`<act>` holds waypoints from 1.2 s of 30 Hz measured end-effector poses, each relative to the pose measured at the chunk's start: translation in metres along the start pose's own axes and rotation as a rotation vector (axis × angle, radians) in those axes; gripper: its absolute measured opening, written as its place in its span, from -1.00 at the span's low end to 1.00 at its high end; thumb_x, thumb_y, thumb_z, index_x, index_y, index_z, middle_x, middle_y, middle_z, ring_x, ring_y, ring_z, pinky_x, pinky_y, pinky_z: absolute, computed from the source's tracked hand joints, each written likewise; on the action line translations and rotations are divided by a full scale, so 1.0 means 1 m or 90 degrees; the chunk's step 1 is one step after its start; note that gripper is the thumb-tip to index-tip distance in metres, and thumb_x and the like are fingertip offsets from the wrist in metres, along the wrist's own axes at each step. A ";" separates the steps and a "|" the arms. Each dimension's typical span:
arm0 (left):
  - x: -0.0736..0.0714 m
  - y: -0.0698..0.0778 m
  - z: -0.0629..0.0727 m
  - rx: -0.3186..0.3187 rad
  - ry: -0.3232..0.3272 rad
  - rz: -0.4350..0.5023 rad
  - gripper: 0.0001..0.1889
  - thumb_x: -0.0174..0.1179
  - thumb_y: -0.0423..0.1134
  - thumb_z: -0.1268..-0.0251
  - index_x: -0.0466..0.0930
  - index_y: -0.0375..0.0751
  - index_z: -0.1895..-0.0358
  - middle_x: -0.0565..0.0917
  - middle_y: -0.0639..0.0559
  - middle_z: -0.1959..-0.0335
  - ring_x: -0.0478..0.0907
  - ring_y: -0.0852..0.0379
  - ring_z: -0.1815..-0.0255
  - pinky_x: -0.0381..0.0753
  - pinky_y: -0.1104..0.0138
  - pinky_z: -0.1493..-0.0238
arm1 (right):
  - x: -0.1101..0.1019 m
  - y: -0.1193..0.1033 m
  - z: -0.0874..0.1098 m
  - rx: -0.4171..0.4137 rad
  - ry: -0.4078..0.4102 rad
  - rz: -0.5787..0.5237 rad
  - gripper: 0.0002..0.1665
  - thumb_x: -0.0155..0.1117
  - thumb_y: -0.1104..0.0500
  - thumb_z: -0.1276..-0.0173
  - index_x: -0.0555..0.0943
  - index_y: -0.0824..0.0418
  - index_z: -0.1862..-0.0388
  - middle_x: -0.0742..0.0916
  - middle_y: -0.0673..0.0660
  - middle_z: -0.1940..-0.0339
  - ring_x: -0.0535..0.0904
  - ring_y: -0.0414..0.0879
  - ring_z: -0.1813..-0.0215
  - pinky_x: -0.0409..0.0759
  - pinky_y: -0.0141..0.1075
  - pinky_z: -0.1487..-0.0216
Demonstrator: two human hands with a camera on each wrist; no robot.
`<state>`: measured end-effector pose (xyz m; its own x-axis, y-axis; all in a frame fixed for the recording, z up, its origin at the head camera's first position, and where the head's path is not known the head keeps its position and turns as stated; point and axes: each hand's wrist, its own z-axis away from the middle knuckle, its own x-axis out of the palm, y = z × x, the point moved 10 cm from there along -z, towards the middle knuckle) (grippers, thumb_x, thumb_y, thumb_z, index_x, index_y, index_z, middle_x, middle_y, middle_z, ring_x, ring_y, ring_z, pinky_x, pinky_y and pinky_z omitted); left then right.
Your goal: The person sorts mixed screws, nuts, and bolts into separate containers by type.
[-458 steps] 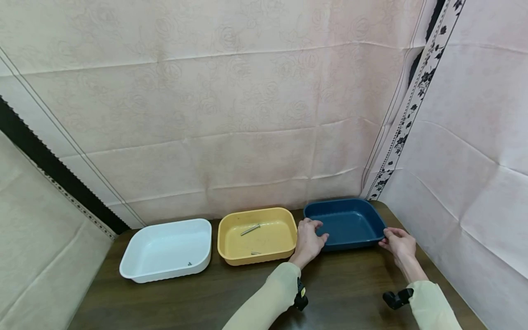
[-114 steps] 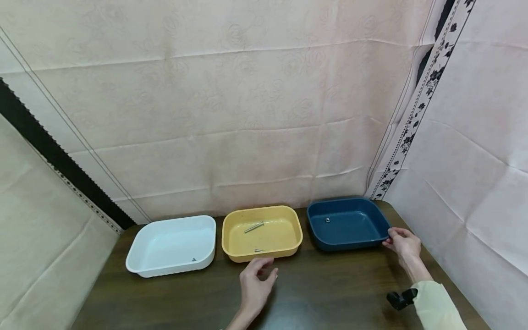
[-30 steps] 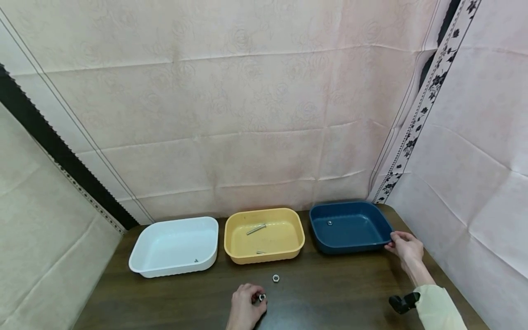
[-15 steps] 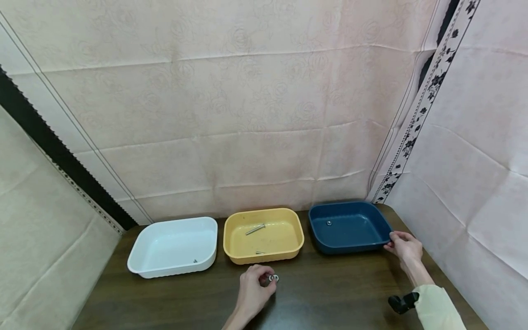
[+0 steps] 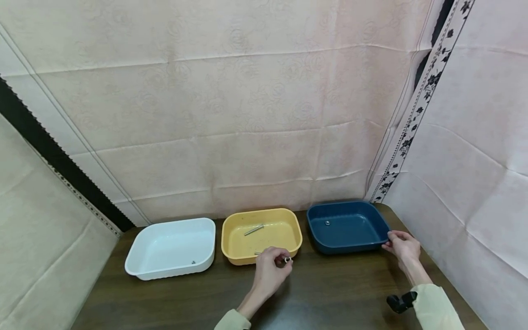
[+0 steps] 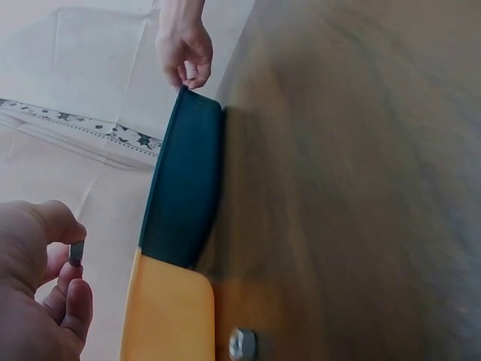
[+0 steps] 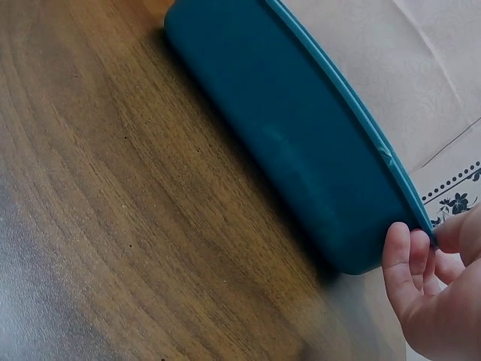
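My left hand [image 5: 270, 272] is above the front edge of the yellow tray [image 5: 231, 257], pinching a small metal nut [image 5: 287, 259] between thumb and finger. In the left wrist view the pinched nut [image 6: 77, 253] shows edge-on, and another hex nut [image 6: 242, 344] appears beside the yellow tray; the head view does not show that one. My right hand [image 5: 404, 252] grips the near right corner of the blue tray [image 5: 350, 250]. One nut [image 5: 327, 223] lies inside the blue tray. In the right wrist view, thumb and fingers [image 6: 194, 71] pinch its rim.
A long bolt [image 5: 253, 230] lies in the yellow tray, with another small metal piece [image 5: 257, 253] partly hidden by my left hand. The white tray [image 5: 169, 275] at left holds a tiny screw-like piece [image 5: 193, 262]. Cloth walls [image 5: 231, 114] stand behind and at both sides.
My left hand has moved forward and right from the table with a nut. The nut seen on the table is out of sight in the head view. Since the oldest frame, a nut has appeared in the blue tray.
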<state>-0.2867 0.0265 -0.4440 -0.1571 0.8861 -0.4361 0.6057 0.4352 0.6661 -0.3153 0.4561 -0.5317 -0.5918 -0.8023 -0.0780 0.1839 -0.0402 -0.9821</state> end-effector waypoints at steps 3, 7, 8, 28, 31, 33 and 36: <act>0.008 0.004 -0.007 0.003 -0.008 0.008 -0.84 0.48 -0.48 0.07 0.71 -0.21 0.42 0.63 0.08 0.48 0.55 0.15 0.45 0.54 0.43 0.39 | 0.001 0.000 -0.001 0.004 -0.003 0.011 -0.62 0.08 0.29 -0.53 0.41 0.51 -0.20 0.54 0.12 0.34 0.58 -0.22 0.50 0.74 -0.28 0.32; 0.021 0.009 -0.017 0.003 -0.028 0.016 -0.87 0.48 -0.44 0.01 0.72 -0.23 0.39 0.65 0.04 0.46 0.56 0.11 0.43 0.56 0.44 0.39 | 0.001 0.000 -0.001 0.009 -0.003 0.010 -0.59 0.09 0.28 -0.54 0.40 0.51 -0.23 0.54 0.13 0.33 0.57 -0.23 0.50 0.74 -0.30 0.34; 0.025 0.010 -0.020 0.000 -0.033 0.016 -0.88 0.48 -0.43 -0.01 0.73 -0.23 0.38 0.65 0.04 0.45 0.56 0.11 0.42 0.55 0.44 0.38 | 0.001 -0.001 -0.001 0.007 -0.004 0.008 -0.59 0.09 0.28 -0.54 0.39 0.52 -0.23 0.54 0.13 0.33 0.57 -0.23 0.50 0.74 -0.30 0.34; 0.078 0.011 -0.052 -0.035 -0.075 0.009 -0.90 0.47 -0.39 -0.07 0.77 -0.24 0.33 0.65 0.09 0.44 0.52 0.23 0.40 0.51 0.43 0.29 | 0.002 -0.001 0.000 0.002 -0.009 -0.017 -0.62 0.10 0.32 -0.52 0.40 0.53 -0.20 0.56 0.09 0.37 0.58 -0.21 0.51 0.73 -0.31 0.36; 0.087 0.007 -0.054 -0.053 -0.090 0.012 -0.91 0.47 -0.39 -0.09 0.77 -0.25 0.32 0.63 0.10 0.45 0.50 0.25 0.40 0.50 0.46 0.31 | 0.003 -0.001 0.000 0.000 -0.010 -0.015 -0.62 0.10 0.32 -0.52 0.39 0.54 -0.19 0.56 0.09 0.39 0.58 -0.22 0.51 0.73 -0.32 0.37; 0.091 0.007 -0.055 -0.059 -0.093 0.018 -0.91 0.47 -0.40 -0.10 0.77 -0.27 0.32 0.63 0.09 0.46 0.49 0.25 0.41 0.49 0.47 0.33 | 0.003 -0.001 0.000 -0.001 -0.010 -0.011 -0.62 0.10 0.31 -0.53 0.39 0.53 -0.20 0.56 0.09 0.40 0.58 -0.22 0.51 0.73 -0.33 0.37; 0.097 0.007 -0.058 -0.066 -0.095 0.028 -0.91 0.46 -0.40 -0.10 0.76 -0.29 0.32 0.62 0.04 0.46 0.48 0.25 0.43 0.50 0.47 0.36 | 0.002 -0.001 -0.001 0.002 -0.008 -0.007 -0.62 0.09 0.29 -0.53 0.39 0.52 -0.20 0.55 0.09 0.39 0.57 -0.23 0.51 0.73 -0.34 0.37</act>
<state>-0.3426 0.1244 -0.4466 -0.0101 0.8741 -0.4857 0.5252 0.4180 0.7413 -0.3172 0.4548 -0.5313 -0.5847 -0.8087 -0.0645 0.1789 -0.0510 -0.9825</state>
